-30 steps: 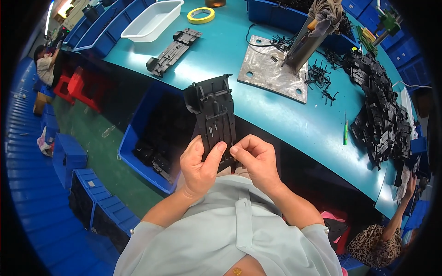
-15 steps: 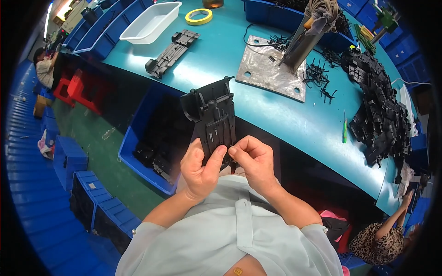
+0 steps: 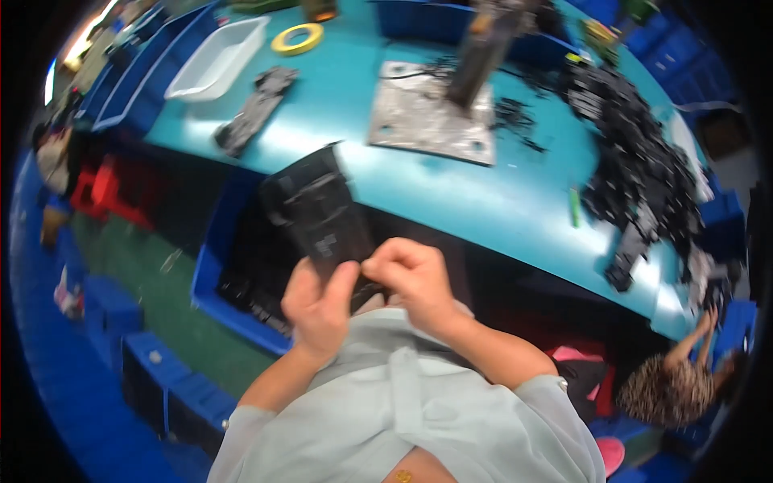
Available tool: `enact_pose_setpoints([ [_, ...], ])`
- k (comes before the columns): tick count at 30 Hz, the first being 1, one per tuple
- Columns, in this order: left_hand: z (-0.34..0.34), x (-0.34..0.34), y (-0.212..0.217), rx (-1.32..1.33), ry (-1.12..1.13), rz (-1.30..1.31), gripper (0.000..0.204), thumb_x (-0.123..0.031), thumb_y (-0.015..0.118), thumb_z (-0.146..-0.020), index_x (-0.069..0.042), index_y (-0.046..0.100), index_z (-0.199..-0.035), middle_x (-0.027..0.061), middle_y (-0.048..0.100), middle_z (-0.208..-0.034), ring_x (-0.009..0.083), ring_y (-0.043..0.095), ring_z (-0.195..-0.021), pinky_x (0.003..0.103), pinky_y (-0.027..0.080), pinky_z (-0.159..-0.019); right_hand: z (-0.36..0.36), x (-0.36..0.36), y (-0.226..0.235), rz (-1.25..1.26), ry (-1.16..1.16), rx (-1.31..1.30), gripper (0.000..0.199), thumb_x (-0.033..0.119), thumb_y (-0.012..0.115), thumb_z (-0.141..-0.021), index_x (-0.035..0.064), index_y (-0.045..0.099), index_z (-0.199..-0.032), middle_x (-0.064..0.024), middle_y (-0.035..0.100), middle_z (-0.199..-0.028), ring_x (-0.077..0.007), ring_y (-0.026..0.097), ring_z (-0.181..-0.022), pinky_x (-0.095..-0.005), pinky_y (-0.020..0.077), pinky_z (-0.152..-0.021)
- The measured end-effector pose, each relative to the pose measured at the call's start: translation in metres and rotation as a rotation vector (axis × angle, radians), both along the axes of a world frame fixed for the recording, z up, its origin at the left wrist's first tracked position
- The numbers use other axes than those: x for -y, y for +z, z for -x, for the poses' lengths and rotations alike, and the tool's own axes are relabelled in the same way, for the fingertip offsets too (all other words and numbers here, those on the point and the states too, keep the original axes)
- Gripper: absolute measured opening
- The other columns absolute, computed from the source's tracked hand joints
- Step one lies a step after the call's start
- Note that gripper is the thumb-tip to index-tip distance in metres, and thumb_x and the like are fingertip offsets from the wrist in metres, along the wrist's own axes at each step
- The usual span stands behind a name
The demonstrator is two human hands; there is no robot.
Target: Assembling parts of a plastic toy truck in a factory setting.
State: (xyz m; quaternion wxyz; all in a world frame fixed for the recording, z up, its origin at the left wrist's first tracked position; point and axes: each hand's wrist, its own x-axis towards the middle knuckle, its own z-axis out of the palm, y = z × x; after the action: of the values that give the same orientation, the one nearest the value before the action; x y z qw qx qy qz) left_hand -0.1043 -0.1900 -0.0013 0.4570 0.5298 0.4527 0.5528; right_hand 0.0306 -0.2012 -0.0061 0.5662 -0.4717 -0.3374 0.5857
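Observation:
Over my lap I hold a black plastic toy-car chassis (image 3: 320,211), smeared by motion, with its far end leaning left. My left hand (image 3: 316,310) is closed round its near left side, thumb lying on top. At the near right edge my right hand (image 3: 412,278) pinches with thumb and forefinger, its other fingers curled in. Whether a small piece sits in that pinch is hidden. A second, similar chassis (image 3: 256,109) lies on the teal table (image 3: 322,105), beyond the one in my hands.
Left of a metal stand's base plate (image 3: 386,125) are yellow tape (image 3: 297,39) and a white tray (image 3: 217,60). Black parts (image 3: 644,153) heap up at right beside a green-handled tool (image 3: 575,208). Below the table edge stands a blue bin (image 3: 208,278). A co-worker (image 3: 668,386) sits at right.
The whole view has shifted, so the table items appear farther left. The chassis has tipped further to the left, both hands keeping their grip at its near end.

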Motion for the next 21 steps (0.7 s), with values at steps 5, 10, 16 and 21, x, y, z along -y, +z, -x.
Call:
enact_pose_setpoints([
  [5, 0.003, -0.003, -0.007, 0.091, 0.023, 0.053, 0.014, 0.003, 0.056, -0.088, 0.002, 0.062, -0.101, 0.0051, 0.064, -0.097, 0.0103, 0.057, -0.086, 0.024, 0.045, -0.079, 0.005, -0.007, -0.007, -0.016, 0.037, 0.032, 0.011, 0.008, 0.065, -0.082, 0.0001, 0.061, -0.075, 0.001, 0.056, -0.067, -0.0044, 0.05, -0.063, -0.0226, 0.0412, -0.054],
  [10, 0.0, -0.006, -0.007, 0.124, -0.033, 0.042, 0.018, 0.004, 0.054, -0.089, 0.004, 0.061, -0.105, 0.0076, 0.063, -0.103, 0.0127, 0.058, -0.091, 0.025, 0.045, -0.082, 0.003, -0.007, -0.008, -0.087, -0.005, 0.1, 0.014, 0.008, 0.065, -0.084, -0.0004, 0.059, -0.074, 0.0017, 0.055, -0.067, -0.0028, 0.047, -0.063, -0.0213, 0.0404, -0.055],
  [16, -0.012, -0.01, 0.006, 0.197, -0.045, 0.166, 0.014, -0.003, 0.057, -0.089, 0.0, 0.064, -0.101, 0.0042, 0.067, -0.096, 0.0098, 0.06, -0.083, 0.023, 0.048, -0.074, -0.006, 0.001, -0.002, -0.056, -0.065, 0.009, 0.008, 0.01, 0.065, -0.087, 0.0016, 0.067, -0.087, 0.001, 0.063, -0.075, -0.0026, 0.052, -0.063, -0.019, 0.0405, -0.05],
  [21, -0.011, -0.008, 0.007, 0.295, -0.054, 0.186, 0.018, -0.001, 0.057, -0.089, -0.002, 0.064, -0.106, 0.0026, 0.066, -0.1, 0.0096, 0.06, -0.089, 0.025, 0.047, -0.082, -0.006, 0.001, 0.009, 0.052, 0.026, -0.083, 0.011, 0.009, 0.062, -0.089, -0.001, 0.063, -0.088, -0.0036, 0.063, -0.076, -0.0079, 0.057, -0.063, -0.0231, 0.0481, -0.049],
])
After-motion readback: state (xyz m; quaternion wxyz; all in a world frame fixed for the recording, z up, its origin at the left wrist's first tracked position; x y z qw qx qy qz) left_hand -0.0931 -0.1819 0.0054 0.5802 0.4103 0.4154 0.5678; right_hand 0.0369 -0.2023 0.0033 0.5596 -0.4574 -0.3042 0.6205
